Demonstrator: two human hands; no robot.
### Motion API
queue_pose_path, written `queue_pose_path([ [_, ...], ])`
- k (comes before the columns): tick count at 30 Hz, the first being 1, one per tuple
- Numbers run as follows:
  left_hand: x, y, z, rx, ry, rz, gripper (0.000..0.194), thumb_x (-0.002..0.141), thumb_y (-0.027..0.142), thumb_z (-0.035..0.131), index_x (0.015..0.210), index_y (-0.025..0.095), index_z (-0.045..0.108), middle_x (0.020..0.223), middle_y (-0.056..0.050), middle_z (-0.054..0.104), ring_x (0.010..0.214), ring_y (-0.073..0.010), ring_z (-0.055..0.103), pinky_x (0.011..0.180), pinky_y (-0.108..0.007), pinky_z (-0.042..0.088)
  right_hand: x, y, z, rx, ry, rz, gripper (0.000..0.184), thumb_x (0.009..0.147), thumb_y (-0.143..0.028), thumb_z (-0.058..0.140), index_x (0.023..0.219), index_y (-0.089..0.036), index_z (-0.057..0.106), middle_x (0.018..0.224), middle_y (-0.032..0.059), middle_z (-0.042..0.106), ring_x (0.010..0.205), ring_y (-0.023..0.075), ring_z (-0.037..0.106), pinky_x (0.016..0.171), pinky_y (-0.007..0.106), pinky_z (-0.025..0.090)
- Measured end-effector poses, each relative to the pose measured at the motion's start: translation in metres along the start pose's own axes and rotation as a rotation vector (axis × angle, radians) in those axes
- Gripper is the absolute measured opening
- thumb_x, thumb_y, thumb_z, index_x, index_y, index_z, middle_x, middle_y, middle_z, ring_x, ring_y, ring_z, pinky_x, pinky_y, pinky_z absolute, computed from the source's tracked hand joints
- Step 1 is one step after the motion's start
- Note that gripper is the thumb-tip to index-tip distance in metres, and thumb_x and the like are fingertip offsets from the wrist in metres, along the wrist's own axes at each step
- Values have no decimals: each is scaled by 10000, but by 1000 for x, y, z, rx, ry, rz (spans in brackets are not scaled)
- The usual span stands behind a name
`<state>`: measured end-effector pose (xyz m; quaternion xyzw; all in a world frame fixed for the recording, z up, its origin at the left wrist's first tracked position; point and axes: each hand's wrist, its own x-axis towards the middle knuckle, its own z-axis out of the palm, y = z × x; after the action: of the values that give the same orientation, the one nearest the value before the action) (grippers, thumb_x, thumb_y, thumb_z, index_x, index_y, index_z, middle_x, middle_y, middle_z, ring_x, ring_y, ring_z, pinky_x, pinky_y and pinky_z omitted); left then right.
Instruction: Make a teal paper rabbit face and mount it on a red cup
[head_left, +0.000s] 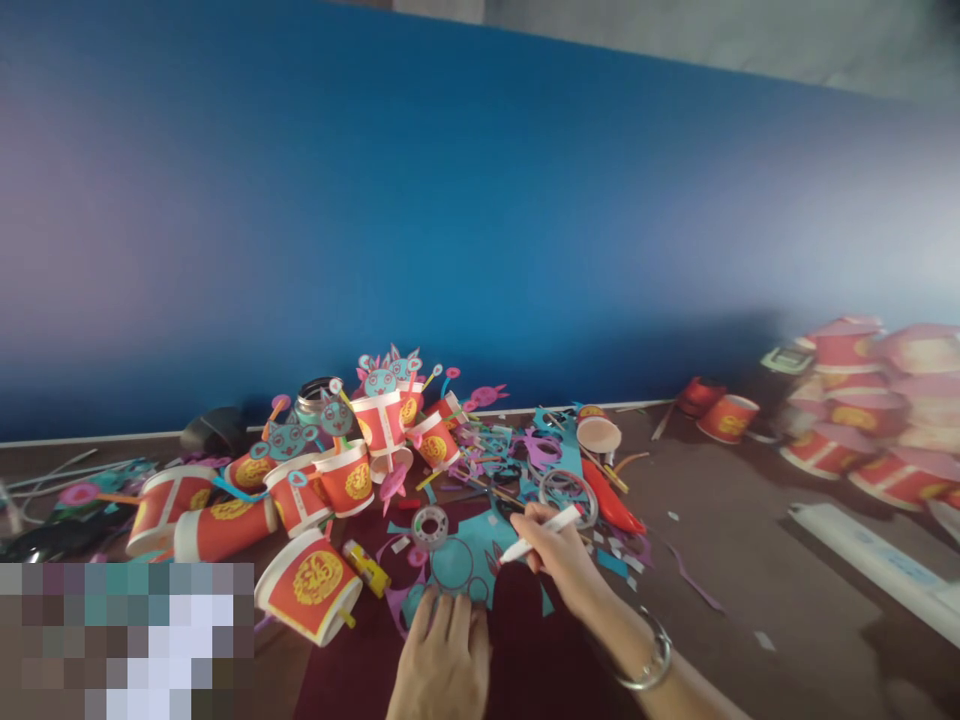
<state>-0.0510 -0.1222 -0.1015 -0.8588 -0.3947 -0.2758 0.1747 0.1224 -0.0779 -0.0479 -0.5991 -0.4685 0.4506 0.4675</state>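
My right hand (559, 555) is closed around a white marker (555, 524) with a red end, its other end pointing down and left near a small ear-shaped drawing on blue paper (480, 536). My left hand (442, 650) lies with outstretched fingers on the lower edge of that paper, just below a drawn circle (452, 563). Close above the circle is a roll of clear tape (430, 527). Left of the paper are a yellow object (366, 568) and a tipped red-and-white paper cup (311, 588). A dark red sheet (352, 640) lies beneath.
Several decorated paper cups (379, 425) with blue animal faces crowd the left. Purple and blue paper scraps (540, 447) lie behind my hands, beside a red object (613, 498). Stacked cups (847, 410) and a white power strip (877, 555) are at right. A blue panel (465, 220) stands behind.
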Motion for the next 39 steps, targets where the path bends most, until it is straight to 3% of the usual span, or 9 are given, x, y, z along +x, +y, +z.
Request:
queue_pose_path([
  [5, -7, 2, 6, 27, -51, 44, 189, 817, 181, 501, 908, 128, 658, 823, -73, 650, 807, -209, 589, 846, -390, 461, -6, -9, 15, -10, -101, 81, 214, 640, -280, 587, 548, -210, 408, 364, -90, 448, 358, 55, 329, 383, 184, 191],
  [12, -9, 5, 10, 19, -22, 39, 202, 808, 165, 506, 938, 130, 656, 849, -74, 641, 813, -214, 588, 815, -390, 483, -2, 0, 22, -42, -56, 89, 257, 705, -376, 524, 540, -218, 406, 339, -66, 489, 320, 67, 353, 346, 188, 204],
  [14, -9, 6, 10, -2, -8, 41, 217, 828, 195, 497, 969, 126, 648, 842, -73, 641, 807, -211, 584, 809, -387, 485, 0, -3, 22, -43, -72, 88, 215, 694, -330, 549, 562, -213, 427, 364, -70, 504, 346, 70, 378, 362, 182, 228],
  [17, -9, 9, 12, -19, 5, 42, 229, 844, 197, 476, 988, 121, 637, 835, -69, 642, 799, -206, 580, 818, -382, 480, 4, -9, 25, -55, -74, 43, 163, 662, -241, 579, 568, -201, 452, 437, -69, 529, 409, 69, 408, 402, 179, 272],
  [24, -12, 8, 20, -22, 96, 73, 229, 816, 107, 450, 965, 144, 620, 803, -55, 633, 759, -194, 585, 813, -352, 474, 14, 2, 41, -77, -119, -125, 256, 749, -315, 513, 543, -216, 398, 380, -76, 445, 393, 82, 390, 432, 203, 309],
  [30, -13, 11, 16, 9, 97, 67, 217, 834, 89, 444, 944, 159, 617, 811, -51, 644, 775, -191, 600, 759, -308, 479, 11, 6, 36, -121, -102, -193, 197, 718, -273, 559, 579, -208, 434, 483, -57, 503, 458, 94, 428, 449, 208, 322],
  [35, -13, 12, 12, 75, 80, 36, 264, 853, 104, 436, 1059, 178, 583, 1001, -71, 659, 794, -183, 592, 711, -286, 466, 14, 8, 30, -59, -63, -21, 243, 749, -353, 522, 574, -213, 427, 438, -56, 513, 389, 81, 385, 395, 204, 292],
  [39, -13, 12, 15, 79, 56, 34, 218, 875, 166, 436, 1017, 188, 600, 966, -55, 676, 841, -196, 583, 777, -309, 454, 12, 10, 27, -22, -72, 87, 234, 735, -344, 518, 565, -214, 424, 416, -64, 506, 352, 71, 348, 357, 191, 238],
])
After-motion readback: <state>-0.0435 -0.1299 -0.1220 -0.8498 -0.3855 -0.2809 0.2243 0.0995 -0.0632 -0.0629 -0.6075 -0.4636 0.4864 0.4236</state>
